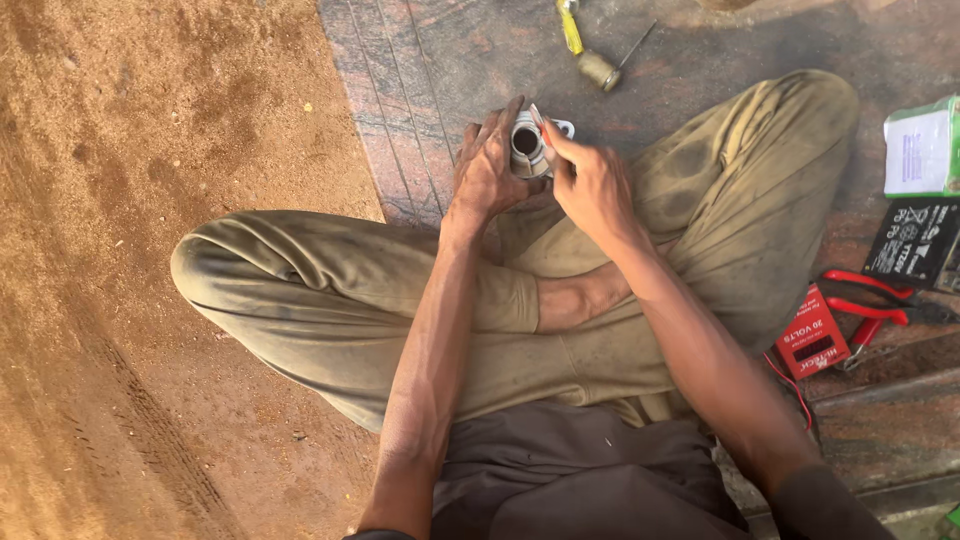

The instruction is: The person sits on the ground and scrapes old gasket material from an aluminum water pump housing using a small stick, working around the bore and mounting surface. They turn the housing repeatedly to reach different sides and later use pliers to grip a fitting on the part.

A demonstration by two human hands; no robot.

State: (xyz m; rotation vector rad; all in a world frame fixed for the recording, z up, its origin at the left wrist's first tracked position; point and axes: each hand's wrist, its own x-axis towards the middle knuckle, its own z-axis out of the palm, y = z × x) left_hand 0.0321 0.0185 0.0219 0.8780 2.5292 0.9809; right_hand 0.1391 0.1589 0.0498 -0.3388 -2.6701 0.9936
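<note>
While your left hand (487, 165) cups the short grey metal cylinder with a dark bore (527, 146) above your crossed legs, your right hand (590, 185) pinches its rim; greasy fingers risk dropping it onto the stone slab (450, 60).

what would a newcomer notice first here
First, the two hands meeting at top centre: the left hand cups a small metal ring part while the right hand pinches at its rim, above crossed legs in khaki trousers. Next, the red meter and red-handled pliers on the stone slab at right.
</note>
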